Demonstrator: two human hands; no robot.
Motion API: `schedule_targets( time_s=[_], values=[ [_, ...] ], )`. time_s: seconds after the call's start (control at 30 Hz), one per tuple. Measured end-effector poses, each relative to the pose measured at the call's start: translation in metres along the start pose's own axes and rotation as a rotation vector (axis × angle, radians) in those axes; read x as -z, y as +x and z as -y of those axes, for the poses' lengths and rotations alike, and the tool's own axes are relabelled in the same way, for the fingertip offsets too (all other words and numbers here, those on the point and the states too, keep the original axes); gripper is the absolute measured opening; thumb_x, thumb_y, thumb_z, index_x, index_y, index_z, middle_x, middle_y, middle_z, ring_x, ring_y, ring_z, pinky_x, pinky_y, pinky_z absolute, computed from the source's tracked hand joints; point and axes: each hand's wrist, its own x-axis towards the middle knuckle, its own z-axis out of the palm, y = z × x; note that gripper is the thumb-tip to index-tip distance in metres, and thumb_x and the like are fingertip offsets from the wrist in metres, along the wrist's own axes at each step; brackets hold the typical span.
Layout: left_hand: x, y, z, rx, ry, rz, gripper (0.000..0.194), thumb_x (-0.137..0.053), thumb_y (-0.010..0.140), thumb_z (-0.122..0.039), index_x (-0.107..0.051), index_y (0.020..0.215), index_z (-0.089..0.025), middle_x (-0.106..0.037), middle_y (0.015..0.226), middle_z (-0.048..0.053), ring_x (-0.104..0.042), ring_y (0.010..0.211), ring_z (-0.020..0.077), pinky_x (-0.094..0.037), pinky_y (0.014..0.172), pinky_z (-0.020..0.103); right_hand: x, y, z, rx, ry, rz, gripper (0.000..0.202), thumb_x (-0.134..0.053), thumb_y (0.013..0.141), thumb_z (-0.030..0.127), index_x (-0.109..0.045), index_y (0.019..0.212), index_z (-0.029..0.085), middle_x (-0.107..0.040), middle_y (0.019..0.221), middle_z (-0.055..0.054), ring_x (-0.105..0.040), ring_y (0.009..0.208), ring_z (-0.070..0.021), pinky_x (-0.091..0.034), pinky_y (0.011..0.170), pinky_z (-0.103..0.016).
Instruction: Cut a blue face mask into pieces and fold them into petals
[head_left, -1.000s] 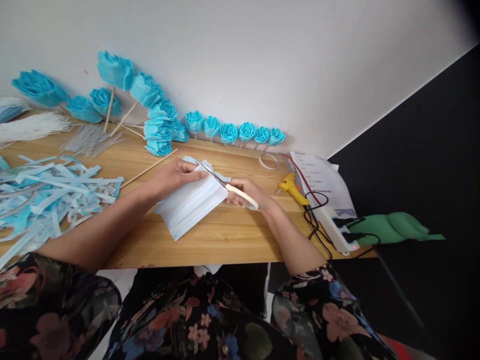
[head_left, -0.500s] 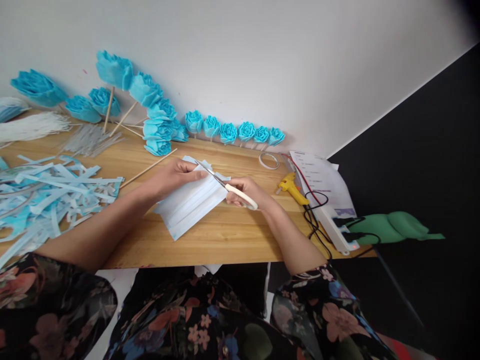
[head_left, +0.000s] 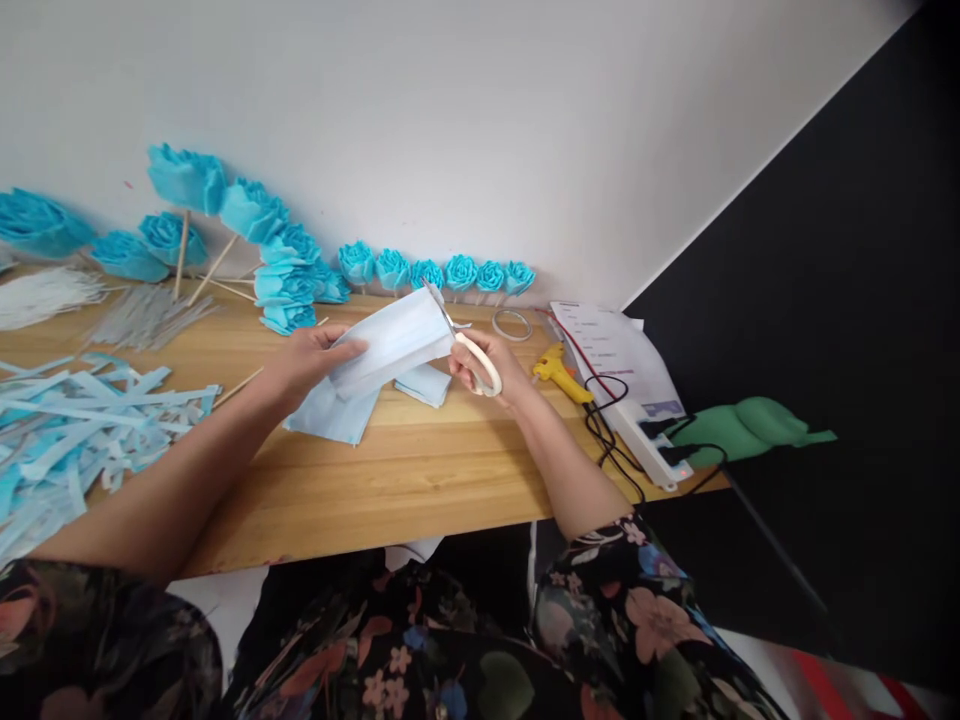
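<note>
My left hand [head_left: 311,362] pinches the left end of a pale blue pleated sheet [head_left: 394,335], raised a little above the wooden table [head_left: 420,480]. White-handled scissors [head_left: 478,362] are in my right hand [head_left: 491,365], with their blades at the sheet's right edge and pointing up and away. Under the raised sheet another pale blue sheet [head_left: 337,415] lies on the wood, and a small folded blue piece [head_left: 424,384] rests just right of it.
Blue paper flowers [head_left: 289,275] stand along the wall. Cut blue strips [head_left: 82,420] are heaped at left, near thin grey wires [head_left: 146,317]. At right are a tape ring [head_left: 511,324], a yellow glue gun [head_left: 561,372], cables and a power strip [head_left: 652,450].
The sheet in my left hand has been lifted and turned flatter, showing the sheet and folded piece beneath. The scissors now point more upward. The camera view has shifted right.
</note>
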Motion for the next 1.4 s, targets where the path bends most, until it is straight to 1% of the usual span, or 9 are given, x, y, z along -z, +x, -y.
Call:
schedule_targets(
  time_s=[0.17, 0.33, 0.4, 0.5, 0.63, 0.77, 0.93, 1.17, 1.4],
  values=[
    [0.006, 0.012, 0.007, -0.064, -0.222, -0.150, 0.039, -0.086, 0.056, -0.037, -0.066, 0.085, -0.019, -0.070, 0.076, 0.000, -0.063, 0.066, 0.0157, -0.051, 0.058, 0.024, 0.000, 0.002, 0.000, 0.027, 0.062, -0.046, 0.049, -0.077, 0.069, 0.061, -0.056, 0.079, 0.018, -0.058, 0.061, 0.005, -0.043, 0.041, -0.0029, -0.032, 0.036, -0.016],
    [0.006, 0.011, -0.003, -0.134, -0.369, -0.200, 0.032, -0.081, 0.067, -0.038, -0.063, 0.090, -0.026, -0.074, 0.096, 0.000, -0.067, 0.102, 0.0239, -0.058, 0.076, 0.030, -0.009, 0.002, -0.004, 0.016, 0.111, -0.063, 0.049, -0.076, 0.071, 0.061, -0.058, 0.083, 0.017, -0.060, 0.062, 0.004, -0.044, 0.041, -0.0031, -0.034, 0.035, -0.016],
    [-0.003, 0.003, -0.014, -0.197, -0.426, -0.179, 0.033, -0.071, 0.076, -0.053, -0.064, 0.098, -0.029, -0.074, 0.106, -0.001, -0.060, 0.121, 0.0254, -0.058, 0.084, 0.033, -0.015, 0.002, -0.007, 0.021, 0.151, -0.069, 0.049, -0.075, 0.072, 0.060, -0.060, 0.090, 0.018, -0.060, 0.063, 0.005, -0.044, 0.041, -0.0035, -0.034, 0.034, -0.016],
    [-0.024, -0.014, -0.027, -0.253, -0.490, -0.059, 0.062, -0.046, 0.082, -0.080, -0.063, 0.116, -0.031, -0.069, 0.126, 0.003, -0.050, 0.134, 0.0282, -0.058, 0.090, 0.038, -0.022, 0.002, -0.012, 0.041, 0.200, -0.090, 0.048, -0.073, 0.074, 0.062, -0.058, 0.089, 0.018, -0.060, 0.064, 0.005, -0.045, 0.039, -0.0033, -0.034, 0.034, -0.017],
    [-0.044, -0.028, -0.029, -0.253, -0.683, 0.139, 0.073, -0.057, 0.078, -0.077, -0.059, 0.130, -0.026, -0.060, 0.140, 0.010, -0.044, 0.140, 0.0304, -0.052, 0.102, 0.041, -0.027, 0.001, -0.014, 0.029, 0.251, -0.121, 0.051, -0.071, 0.074, 0.066, -0.055, 0.082, 0.018, -0.058, 0.061, 0.006, -0.045, 0.039, -0.0033, -0.036, 0.034, -0.016],
    [-0.037, -0.021, -0.021, -0.239, -0.875, 0.201, 0.072, -0.063, 0.081, -0.068, -0.055, 0.137, -0.023, -0.057, 0.144, 0.010, -0.043, 0.142, 0.0292, -0.049, 0.107, 0.038, -0.027, 0.000, -0.014, 0.037, 0.265, -0.140, 0.053, -0.068, 0.074, 0.069, -0.053, 0.082, 0.019, -0.056, 0.057, 0.006, -0.046, 0.039, -0.0047, -0.035, 0.034, -0.016],
    [-0.031, -0.012, -0.019, -0.207, -0.958, 0.112, 0.063, -0.061, 0.084, -0.065, -0.057, 0.135, -0.027, -0.062, 0.138, 0.009, -0.048, 0.138, 0.0265, -0.053, 0.100, 0.037, -0.029, 0.000, -0.013, 0.044, 0.301, -0.143, 0.055, -0.067, 0.074, 0.072, -0.051, 0.081, 0.020, -0.053, 0.054, 0.007, -0.047, 0.039, -0.0059, -0.037, 0.034, -0.017],
    [-0.060, -0.011, -0.020, -0.186, -0.775, 0.248, 0.051, -0.076, 0.079, -0.048, -0.065, 0.122, -0.023, -0.065, 0.133, 0.012, -0.053, 0.131, 0.0349, -0.054, 0.094, 0.043, -0.030, -0.002, -0.016, 0.098, 0.310, -0.080, 0.051, -0.067, 0.077, 0.068, -0.054, 0.084, 0.019, -0.056, 0.059, 0.006, -0.047, 0.039, -0.0044, -0.037, 0.035, -0.016],
    [-0.090, 0.012, -0.033, -0.202, -0.823, 0.102, 0.037, -0.075, 0.078, -0.049, -0.067, 0.099, -0.019, -0.074, 0.104, 0.010, -0.068, 0.100, 0.0262, -0.054, 0.080, 0.035, -0.032, 0.000, -0.021, 0.132, 0.337, -0.042, 0.048, -0.072, 0.075, 0.062, -0.056, 0.092, 0.019, -0.062, 0.067, 0.005, -0.049, 0.043, -0.0042, -0.037, 0.036, -0.016]
  ],
)
